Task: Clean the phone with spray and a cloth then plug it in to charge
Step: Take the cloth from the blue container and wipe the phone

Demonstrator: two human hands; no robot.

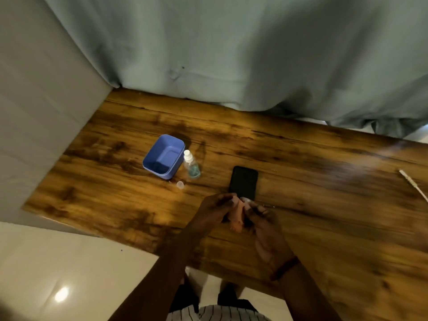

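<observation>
A black phone (243, 182) lies flat on the wooden table (324, 172), just beyond my hands. A small clear spray bottle (191, 164) with bluish liquid and a white nozzle stands left of it, and its clear cap (180, 185) rests on the table close by. My left hand (214, 210) and my right hand (266, 224) meet over the table's near part, both pinching a small pinkish-orange cloth (237, 217) between them. The white charging cable (413, 184) lies at the far right edge.
A blue rectangular tub (172, 176) sits left of the bottle. A grey-green curtain (231, 54) hangs behind the table and a pale wall (34, 112) bounds it on the left. Shiny white floor (69, 274) shows below the near edge.
</observation>
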